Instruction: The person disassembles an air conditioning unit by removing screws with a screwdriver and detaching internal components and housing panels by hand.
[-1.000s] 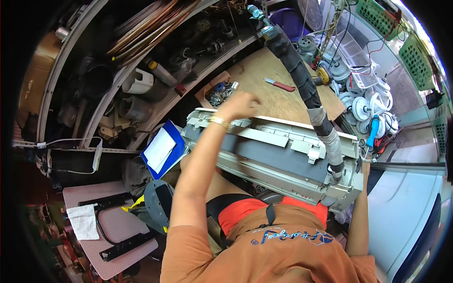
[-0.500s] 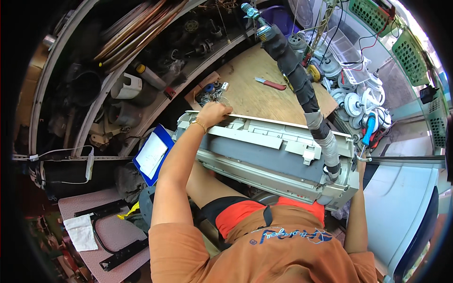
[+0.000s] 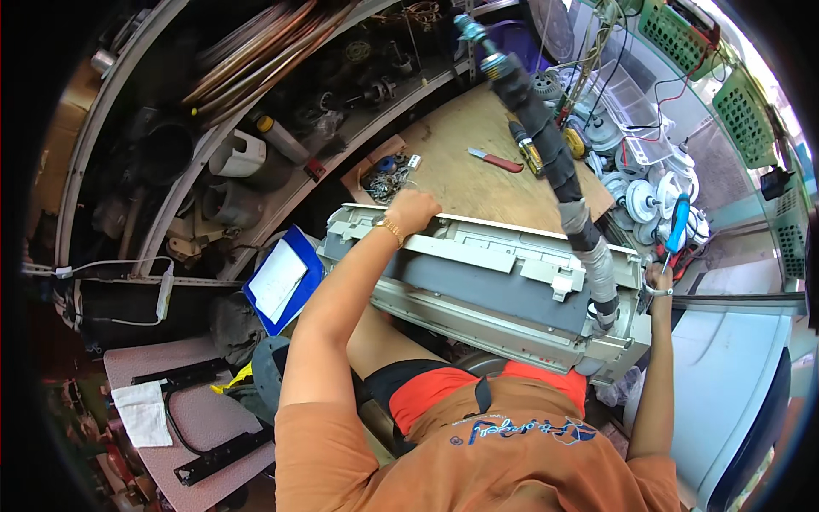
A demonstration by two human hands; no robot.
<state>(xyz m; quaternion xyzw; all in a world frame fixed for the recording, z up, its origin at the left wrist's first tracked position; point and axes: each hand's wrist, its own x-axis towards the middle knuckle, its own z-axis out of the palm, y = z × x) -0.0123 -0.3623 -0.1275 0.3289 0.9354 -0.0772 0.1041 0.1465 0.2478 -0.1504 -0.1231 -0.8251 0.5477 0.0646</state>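
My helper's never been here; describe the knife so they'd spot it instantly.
Beyond the long pale casing lies a plywood board. The knife rests there, left of a yellow-and-black tool; its red handle and bare blade set it apart.

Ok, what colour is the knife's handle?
The knife's handle is red, seen best in the head view.

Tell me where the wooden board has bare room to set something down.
The wooden board is bare between the red-handled knife and the pale casing, and from the knife left toward the small metal parts. Crowded: right of the board, where white wheels heap up.
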